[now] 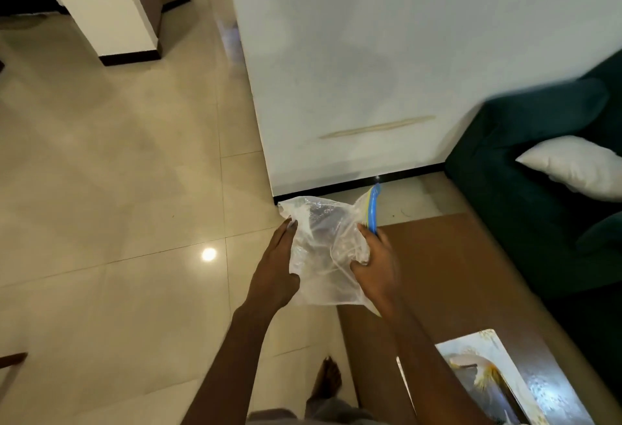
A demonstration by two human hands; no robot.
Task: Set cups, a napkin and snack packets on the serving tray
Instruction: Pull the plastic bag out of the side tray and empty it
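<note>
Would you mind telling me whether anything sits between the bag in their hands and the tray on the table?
Nothing visible does: the plastic bag is held above bare table; the tray lies nearer the person.

Bare forearms (pixel 242 350), no sleeves; barefoot (pixel 327 379); grey shorts (pixel 333 409).

What lay inside the crumpled clear bag (pixel 319 249) was too blurred to tell. The tray (pixel 498 387) on the table (pixel 447 273) was cut off by the bottom edge, and the sofa (pixel 545 195) and white pillow (pixel 579 165) by the right edge.
</note>
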